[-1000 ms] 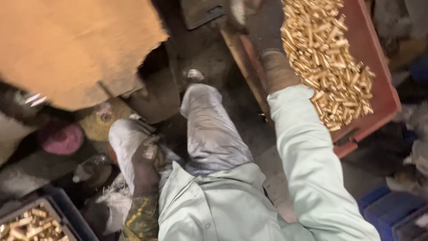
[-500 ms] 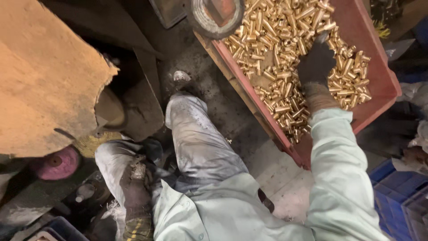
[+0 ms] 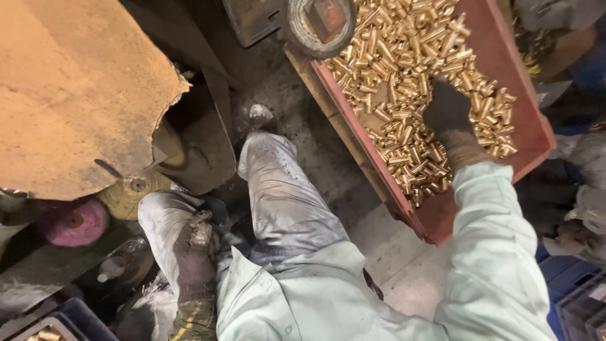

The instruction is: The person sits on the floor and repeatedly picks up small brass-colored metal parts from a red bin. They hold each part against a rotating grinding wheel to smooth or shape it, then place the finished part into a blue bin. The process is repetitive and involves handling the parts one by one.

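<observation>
My right hand (image 3: 449,112), in a dark dirty glove, presses down into a heap of small brass tubes (image 3: 404,69) lying in a red tray (image 3: 527,104) at the upper right. Its fingers are buried among the tubes, so I cannot tell whether it grips any. My left hand (image 3: 194,252), also gloved and grimy, rests on my left knee near the bottom left, curled around a small dull metal piece (image 3: 202,228). My pale trouser legs (image 3: 284,189) and light green sleeves fill the middle.
A torn brown cardboard sheet (image 3: 69,88) covers the upper left. Below it sit a yellow buffing wheel (image 3: 129,192) and a pink one (image 3: 76,222). A round dark object (image 3: 319,22) overlaps the tray's top edge. Blue crates (image 3: 571,290) stand at the lower right.
The view has swung so the red tray sits nearer the centre. My right hand has moved down the tray and sunk into the brass tubes. My left hand stays on the knee.
</observation>
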